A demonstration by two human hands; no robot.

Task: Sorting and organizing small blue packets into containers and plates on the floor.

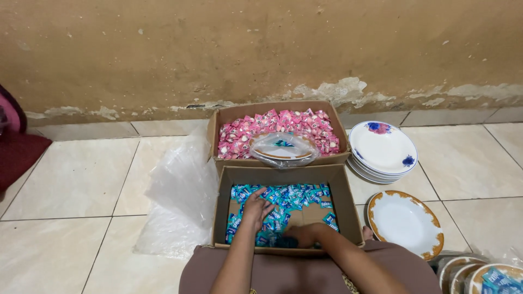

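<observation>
A dark red cloth (16,152) is seen at the far left edge of the tiled floor (71,185), well apart from both hands. Nearer, just left of the left hand, a crumpled clear plastic sheet (180,196) is spread against the side of a cardboard box (220,209). Inside this near box, blue-wrapped candies (294,196) are scattered over the bottom. The left hand (256,209) is laid flat on them with fingers spread, opened out and gripping nothing that can be seen. Just right of it and closer to the body, the right hand (302,235) is curled down among the same blue candies at the box's near wall; whether anything is pinched in it cannot be told, as the fingers are hidden. Beyond both hands, a second cardboard box (224,117) is set against the stained wall (261,49), filled with pink-wrapped candies (305,128), and a plate wrapped in clear plastic (283,149) is rested on top of them. To the right of the right hand, a stack of white plates with blue flowers (381,149) is placed on the floor, with a white gold-rimmed plate (403,220) lying nearer. At the lower right corner, more gold-rimmed plates (460,272) are partly shown, one bearing blue candies.
</observation>
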